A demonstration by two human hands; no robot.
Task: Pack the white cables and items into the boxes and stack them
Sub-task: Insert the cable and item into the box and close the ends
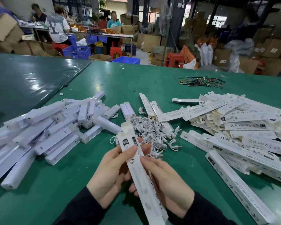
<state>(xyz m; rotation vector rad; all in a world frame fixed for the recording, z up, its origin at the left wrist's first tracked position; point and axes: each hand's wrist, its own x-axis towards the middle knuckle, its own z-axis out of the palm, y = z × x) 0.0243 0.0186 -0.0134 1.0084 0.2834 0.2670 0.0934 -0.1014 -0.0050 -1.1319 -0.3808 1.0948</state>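
Observation:
Both hands hold one long, narrow white box point(136, 161) above the green table point(58, 184), its open flap pointing away from me. My left hand point(113, 172) grips it from the left with the thumb on its printed face. My right hand point(165, 181) grips it from the right. Behind the box lies a heap of short white cables point(154, 132). A pile of white bar-shaped items point(44, 129) covers the left of the table. Flat, unfolded white boxes point(243, 127) are heaped on the right.
A bundle of dark and coloured wires point(201, 82) lies at the far side of the table. Beyond the table edge are blue crates point(76, 51), red stools point(174, 60), cardboard cartons and several people working at another table point(117, 35).

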